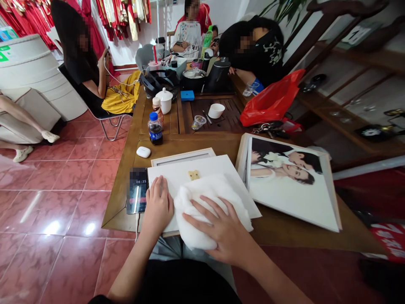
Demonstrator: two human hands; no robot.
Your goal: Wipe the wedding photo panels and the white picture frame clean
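Note:
My left hand (158,204) lies flat near the left edge of a white board (218,164), its fingers stretched out. A bulky, soft white wad (202,236), like cotton batting or fluffy cloth, covers the board's near part. On top of that wad rests my right hand (220,228), fingers spread wide over it. A small beige piece with two dark dots (194,174) sits on the board just beyond the wad. Under the board, a pale frame (183,157) sticks out at the far side. A phone (137,192) showing 08:35 lies left of my left hand, a cable attached.
Framed wedding photo prints (291,198) lie at right. Beyond stand a cola bottle (155,128), a white earbud case (143,152), a lidded white cup (164,101), a small white bowl (217,111) and a red plastic bag (274,99). Several people sit around the room.

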